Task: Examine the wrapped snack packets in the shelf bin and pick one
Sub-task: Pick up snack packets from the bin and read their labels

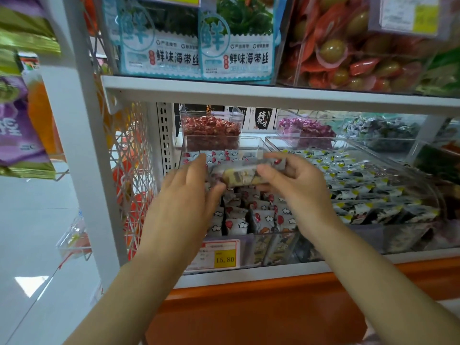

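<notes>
Both hands are holding one wrapped snack packet (242, 173) level, just above the clear bin (270, 247) on the lower shelf. The left hand (189, 188) is gripping its left end, with the thumb coming in underneath. The right hand (296, 188) is pinching the right end. The middle of the wrapper is showing between them, a pale bar visible through the clear film.

The packet is looking light and small. It is probably a firm bar inside thin, slick film, so the wrapper is likely to crinkle and slide a little under the fingers. Holding it by the two ends is suiting an inspection, since it is leaving the printed face open to view. For carrying it off, one hand closing across the thicker middle would be safer than a pinch on the loose sealed edge, and a hard squeeze could crack whatever is inside.

The other packets (236, 224) — printed with red balloons and clouds — are standing packed in the bin below, above a yellow price tag (220, 255).
</notes>
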`<state>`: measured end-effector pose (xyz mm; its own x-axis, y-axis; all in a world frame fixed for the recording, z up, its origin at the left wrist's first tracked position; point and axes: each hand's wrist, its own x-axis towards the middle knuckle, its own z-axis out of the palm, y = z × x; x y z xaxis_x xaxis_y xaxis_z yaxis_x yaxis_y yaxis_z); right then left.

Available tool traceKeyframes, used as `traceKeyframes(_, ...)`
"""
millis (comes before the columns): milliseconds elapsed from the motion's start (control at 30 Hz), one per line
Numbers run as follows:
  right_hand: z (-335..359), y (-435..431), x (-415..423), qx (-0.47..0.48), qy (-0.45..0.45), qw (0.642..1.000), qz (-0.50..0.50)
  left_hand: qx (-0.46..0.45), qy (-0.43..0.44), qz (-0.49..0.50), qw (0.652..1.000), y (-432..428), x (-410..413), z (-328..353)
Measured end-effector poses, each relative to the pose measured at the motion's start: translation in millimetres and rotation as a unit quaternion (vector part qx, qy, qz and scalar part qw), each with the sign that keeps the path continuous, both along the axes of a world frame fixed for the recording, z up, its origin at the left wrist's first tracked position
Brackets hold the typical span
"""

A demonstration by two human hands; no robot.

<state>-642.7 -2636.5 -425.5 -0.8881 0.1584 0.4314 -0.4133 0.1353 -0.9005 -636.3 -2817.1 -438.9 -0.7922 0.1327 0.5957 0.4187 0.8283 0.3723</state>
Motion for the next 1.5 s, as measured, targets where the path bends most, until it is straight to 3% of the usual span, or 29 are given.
traceKeyframes(100,10,1,-29,0.062,0.014,0.995,-0.082,-0.21,-0.017,0.07,0.975,-5,-14,2)
traceKeyframes(167,13,-5,-49,0.14,0.014,0.986,-0.088,-0.251,-0.056,0.079,0.963,-8,-23,-3)
traceKeyframes(367,15,-36,-89,0.433,0.063,0.897,-0.062,-0.255,-0.071,0.053,0.963,-10,-25,-4)
traceKeyframes(533,6,-51,-105,0.53,0.026,0.847,0.005,-0.247,-0.07,0.044,0.966,-11,-23,-4)
traceKeyframes(667,6,-53,-111,0.63,-0.03,0.774,0.062,-0.207,-0.089,0.022,0.974,-16,-25,-6)
traceKeyframes(733,11,-50,-116,0.601,-0.057,0.792,0.091,-0.197,-0.1,0.013,0.975,-18,-26,-7)
traceKeyframes(833,17,-44,-123,0.477,-0.07,0.872,0.081,-0.183,-0.109,0.0,0.977,-20,-26,-7)
traceKeyframes(900,15,-41,-131,0.437,-0.04,0.897,0.04,-0.172,-0.115,-0.008,0.978,-21,-26,-7)
traceKeyframes(1000,11,-43,-142,0.491,-0.03,0.871,0.019,-0.162,-0.117,-0.017,0.98,-21,-26,-7)
traceKeyframes(1100,6,-50,-152,0.585,-0.044,0.809,0.018,-0.15,-0.115,-0.024,0.982,-21,-26,-8)
traceKeyframes(1167,7,-55,-151,0.594,-0.033,0.804,0.019,-0.137,-0.114,-0.031,0.984,-20,-26,-8)
traceKeyframes(1333,21,-49,-127,0.423,0.007,0.905,0.032,-0.08,-0.055,-0.044,0.994,-22,-21,-9)
traceKeyframes(1500,29,-30,-81,0.254,0.082,0.961,-0.071,0.024,0.034,-0.03,0.999,-20,-5,-4)
